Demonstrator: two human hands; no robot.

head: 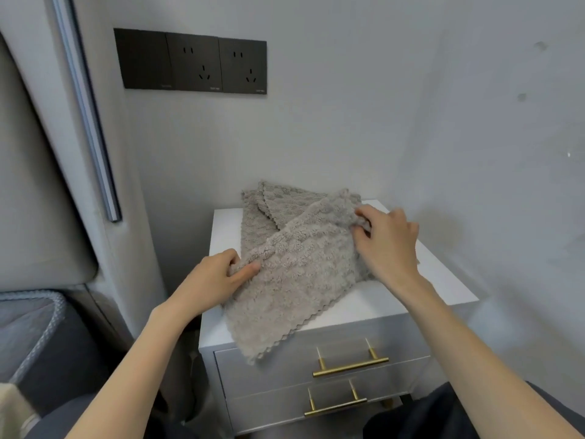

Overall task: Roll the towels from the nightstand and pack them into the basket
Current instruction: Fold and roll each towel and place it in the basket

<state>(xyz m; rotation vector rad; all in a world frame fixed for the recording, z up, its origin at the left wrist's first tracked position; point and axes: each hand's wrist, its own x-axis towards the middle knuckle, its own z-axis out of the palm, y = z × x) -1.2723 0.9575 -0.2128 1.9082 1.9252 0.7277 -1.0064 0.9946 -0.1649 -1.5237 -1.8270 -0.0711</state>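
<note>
Your left hand (218, 275) pinches the near-left edge of the top grey towel (304, 274), thumb over the pile and fingers curled beneath. Your right hand (391, 240) grips its far-right corner, fingers bunched in the cloth. It lies across the white nightstand (395, 307) — one scalloped corner hanging over the top drawer (285, 372) — on a second towel (262, 213) spread toward the wall (348, 122).
</note>
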